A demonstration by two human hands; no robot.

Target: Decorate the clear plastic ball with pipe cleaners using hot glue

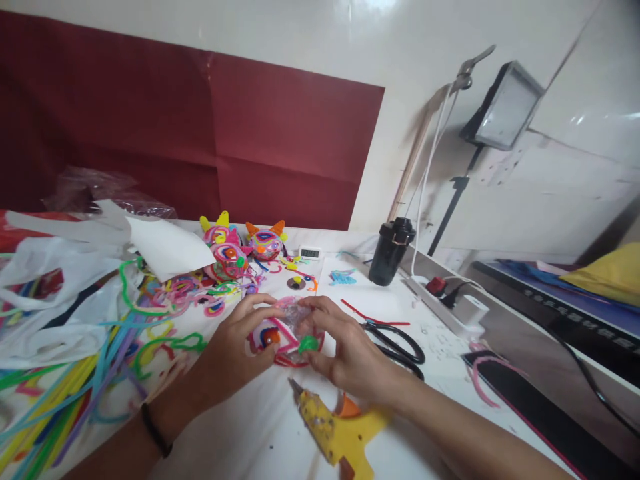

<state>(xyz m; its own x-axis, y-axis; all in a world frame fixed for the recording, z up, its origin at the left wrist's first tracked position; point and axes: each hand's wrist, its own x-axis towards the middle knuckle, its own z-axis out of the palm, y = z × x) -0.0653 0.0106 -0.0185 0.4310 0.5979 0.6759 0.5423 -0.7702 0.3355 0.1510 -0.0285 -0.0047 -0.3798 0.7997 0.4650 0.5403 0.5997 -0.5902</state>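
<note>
A clear round craft ball [288, 339], decorated with pink, white, orange and green pipe cleaners, is between my two hands. On its left side, my left hand [244, 335] curls its fingers over the top with the thumb at the front. From the right, my right hand [343, 341] grips the same ball, thumb close to a green spot low on it. A yellow hot glue gun [327, 427] lies just below, its nozzle pointing towards the ball. Partly behind my right hand are black-handled scissors [407, 343]. A red pipe cleaner [373, 315] rests above them.
Finished decorated balls with pointed ears [265, 241] stand at the back. Loose pipe cleaners [75, 400] and white paper [167, 250] cover the left side. A black bottle [391, 252], a small digital clock [310, 253] and a power strip [445, 307] stand towards the back and right.
</note>
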